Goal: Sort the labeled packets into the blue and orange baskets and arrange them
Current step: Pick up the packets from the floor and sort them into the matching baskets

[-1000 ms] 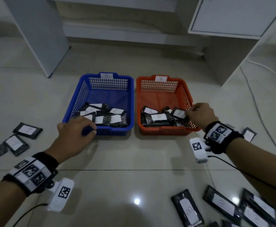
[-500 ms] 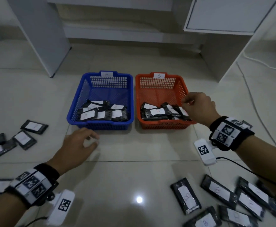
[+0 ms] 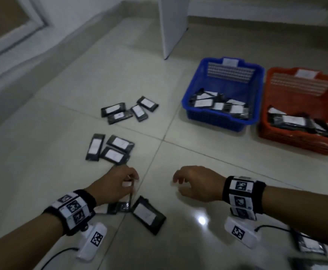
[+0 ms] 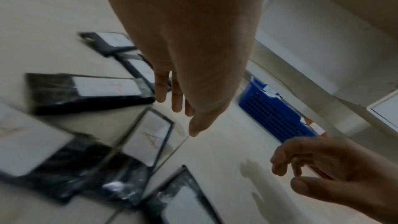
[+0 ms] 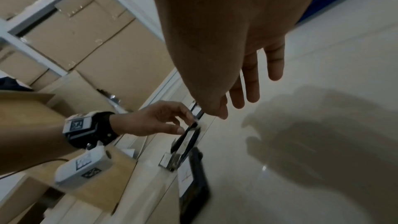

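Black packets with white labels lie scattered on the tiled floor. My left hand [image 3: 131, 183] pinches the top edge of one packet [image 3: 129, 197] between thumb and fingertips and tips it up on its edge; the right wrist view shows this grip on the packet [image 5: 187, 135]. Another packet [image 3: 148, 214] lies flat just right of it. My right hand [image 3: 178, 185] hovers beside the left, fingers loosely curled, holding nothing. The blue basket [image 3: 223, 121] and the orange basket [image 3: 295, 141] stand at the far right, each with several packets inside.
Two more clusters of packets [image 3: 128, 112] [image 3: 110, 149] lie beyond my left hand. A few packets [image 3: 309, 244] sit at the lower right under my right forearm. A white cabinet leg [image 3: 172, 26] stands behind the baskets. Cardboard boxes [image 5: 86, 37] are stacked at the left.
The view has swung left and the baskets now sit at the right. Both hands left the baskets and came over the floor packets. My left hand has taken hold of one packet.
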